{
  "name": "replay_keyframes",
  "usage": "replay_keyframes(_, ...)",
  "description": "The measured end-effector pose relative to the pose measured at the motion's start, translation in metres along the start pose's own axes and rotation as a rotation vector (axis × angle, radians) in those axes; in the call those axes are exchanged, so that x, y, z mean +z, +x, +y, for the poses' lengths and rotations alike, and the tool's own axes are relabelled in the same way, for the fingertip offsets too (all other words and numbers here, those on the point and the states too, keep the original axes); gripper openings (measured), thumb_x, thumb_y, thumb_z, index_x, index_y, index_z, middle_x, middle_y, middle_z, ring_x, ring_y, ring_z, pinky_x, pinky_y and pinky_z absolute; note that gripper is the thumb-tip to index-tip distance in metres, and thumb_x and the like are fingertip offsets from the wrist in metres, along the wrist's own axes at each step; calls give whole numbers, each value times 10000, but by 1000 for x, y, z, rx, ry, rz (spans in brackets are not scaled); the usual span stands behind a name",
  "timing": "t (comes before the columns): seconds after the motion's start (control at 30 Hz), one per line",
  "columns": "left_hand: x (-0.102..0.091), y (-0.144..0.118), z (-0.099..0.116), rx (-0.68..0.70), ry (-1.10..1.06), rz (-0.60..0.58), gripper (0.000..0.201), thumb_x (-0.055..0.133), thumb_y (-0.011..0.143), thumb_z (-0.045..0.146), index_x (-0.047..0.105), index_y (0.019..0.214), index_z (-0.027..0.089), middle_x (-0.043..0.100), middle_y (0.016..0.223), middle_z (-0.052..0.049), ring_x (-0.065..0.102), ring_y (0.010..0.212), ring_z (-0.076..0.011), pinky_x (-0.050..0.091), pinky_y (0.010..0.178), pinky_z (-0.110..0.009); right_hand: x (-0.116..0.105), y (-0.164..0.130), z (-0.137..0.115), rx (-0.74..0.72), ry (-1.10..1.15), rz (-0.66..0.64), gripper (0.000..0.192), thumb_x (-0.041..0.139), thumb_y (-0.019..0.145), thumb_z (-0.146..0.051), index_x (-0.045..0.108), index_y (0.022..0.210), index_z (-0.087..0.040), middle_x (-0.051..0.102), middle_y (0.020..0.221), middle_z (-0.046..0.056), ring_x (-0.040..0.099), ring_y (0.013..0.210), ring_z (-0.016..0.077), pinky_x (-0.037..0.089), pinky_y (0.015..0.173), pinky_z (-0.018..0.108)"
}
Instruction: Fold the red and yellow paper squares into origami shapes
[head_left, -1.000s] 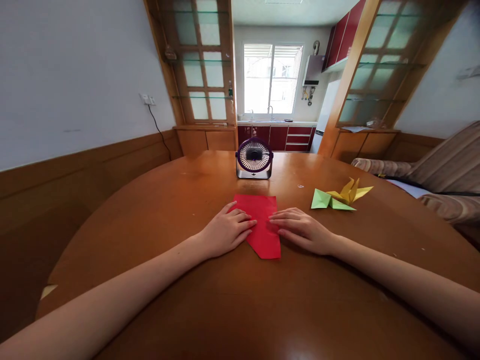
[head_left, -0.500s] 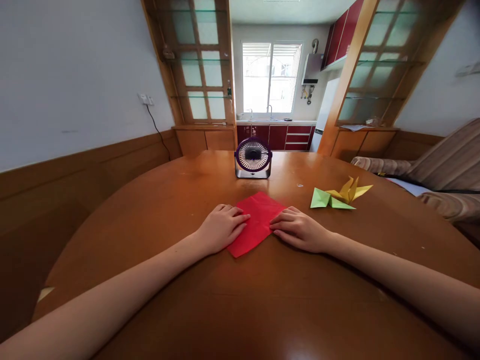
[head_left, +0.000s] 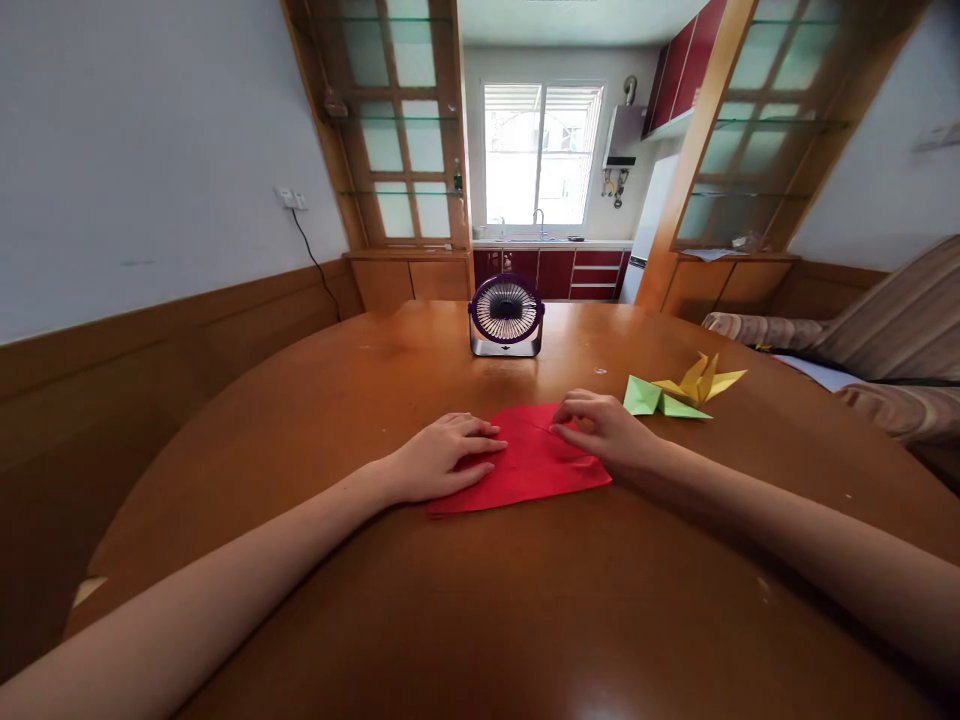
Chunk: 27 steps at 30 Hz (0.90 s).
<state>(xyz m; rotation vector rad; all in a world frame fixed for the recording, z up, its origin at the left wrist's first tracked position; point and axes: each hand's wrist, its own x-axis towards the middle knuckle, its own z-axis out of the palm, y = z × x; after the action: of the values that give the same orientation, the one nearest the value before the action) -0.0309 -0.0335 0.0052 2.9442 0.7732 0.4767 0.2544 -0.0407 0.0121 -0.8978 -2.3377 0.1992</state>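
A sheet of red origami paper (head_left: 525,475) lies on the table in front of me, with a crease or flap edge showing near its middle. My left hand (head_left: 450,455) rests flat on the paper's left part, fingers stretched out and slightly apart. Over the right part, my right hand (head_left: 592,425) has its fingers curled toward the thumb, pinching at a flap of the paper. The fingers partly hide what they grip. The paper's lower right corner sticks out below the right hand.
Beyond the paper stands a small purple fan (head_left: 506,312) on the wooden table (head_left: 480,620). To the right lie a green folded paper piece (head_left: 643,396) and a yellow paper crane (head_left: 699,382). A striped sofa (head_left: 900,330) stands past the table's right edge.
The red paper has turned and now shows a wider shape with a long near edge. My right hand has moved up and slightly right, fingers pinching; my left hand has flattened.
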Motion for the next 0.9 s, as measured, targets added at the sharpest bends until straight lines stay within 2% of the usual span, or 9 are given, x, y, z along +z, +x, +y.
replay_keyframes(0.13, 0, 0, -2, 43, -58, 38, 281, 524, 931, 329, 676, 1156, 257, 649, 1181, -69, 587, 1070, -211, 427, 977, -389, -1, 16, 18, 145, -54, -72, 85, 623, 799, -238, 636, 794, -154, 602, 859, 48, 556, 756, 153, 436, 678, 273)
replay_keyframes(0.23, 4, 1, -6, 75, -82, 74, 259, 517, 940, 331, 694, 1106, 240, 667, 1101, -79, 602, 1008, -206, 443, 921, -372, -2, 29, 24, 213, -94, -201, 182, 685, 738, -287, 643, 838, -141, 612, 904, 62, 572, 759, 162, 437, 669, 269)
replay_keyframes(0.37, 8, 2, -8, 82, -80, 97, 258, 512, 944, 334, 678, 1105, 221, 670, 1044, -78, 594, 971, -206, 436, 891, -360, -5, 47, 26, 323, -124, -390, 295, 731, 688, -331, 644, 889, -134, 649, 839, 54, 591, 714, 172, 422, 607, 255)
replay_keyframes(0.53, 6, 2, -5, 103, -51, 88, 281, 536, 927, 384, 676, 1098, 210, 653, 941, -72, 566, 885, -198, 427, 829, -334, -10, 60, 24, 385, -186, -537, 365, 763, 662, -433, 660, 878, -158, 668, 842, 50, 599, 740, 188, 407, 600, 258)
replay_keyframes(0.63, 5, 2, -2, 116, -32, 88, 301, 531, 926, 413, 684, 1079, 203, 631, 879, -67, 546, 836, -189, 424, 787, -316, -13, 62, 21, 360, -241, -558, 388, 763, 654, -481, 657, 851, -164, 661, 855, 53, 592, 768, 201, 398, 618, 267)
replay_keyframes(0.73, 5, 2, 0, 118, -25, 91, 291, 497, 945, 395, 681, 1062, 202, 627, 893, -70, 549, 847, -188, 430, 798, -316, -13, 61, 19, 313, -270, -517, 419, 781, 622, -485, 631, 835, -158, 647, 898, 68, 581, 817, 217, 398, 640, 270)
replay_keyframes(0.9, 6, 2, 2, 111, -27, 70, 270, 477, 953, 348, 637, 1105, 193, 622, 1139, -101, 568, 1049, -221, 425, 954, -380, -8, 55, 18, 317, -180, -437, 379, 773, 626, -397, 584, 845, -153, 631, 809, 40, 553, 704, 175, 378, 592, 261)
